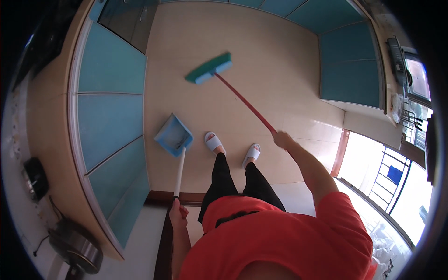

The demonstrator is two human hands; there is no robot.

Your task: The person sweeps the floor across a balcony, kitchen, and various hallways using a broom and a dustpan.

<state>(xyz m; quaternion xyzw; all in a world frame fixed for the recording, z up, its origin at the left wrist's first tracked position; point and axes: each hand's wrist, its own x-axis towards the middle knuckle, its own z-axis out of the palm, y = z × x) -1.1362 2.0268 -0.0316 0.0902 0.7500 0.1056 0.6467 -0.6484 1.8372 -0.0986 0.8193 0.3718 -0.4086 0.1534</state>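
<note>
- Now, in the head view, the step looks like sweeping the smooth, pale beige floor (270, 37).
- The left hand (178, 215) is below the sky-blue, box-shaped plastic dustpan (171, 133), with its fingers curled tight round the end of the long white handle.
- The right hand (283, 139) is to the right of the dustpan, closed round the thin red stick of the long broom (246, 103).
- The next move, I think, calls for pulling the broom back toward the dustpan, with the dustpan held steady for any dirt.
- The broom has a wide light-blue head with thick green bristles (208, 68). They are up and to the right of the dustpan, well apart from it.
- The dustpan has raised sides. Its inside looks a bit grey, but I cannot tell if that is dirt.
- White open-toed slippers (214, 143) are just right of the dustpan.
- Flat blue-green cupboard doors (111, 116) are left of the dustpan.
</note>
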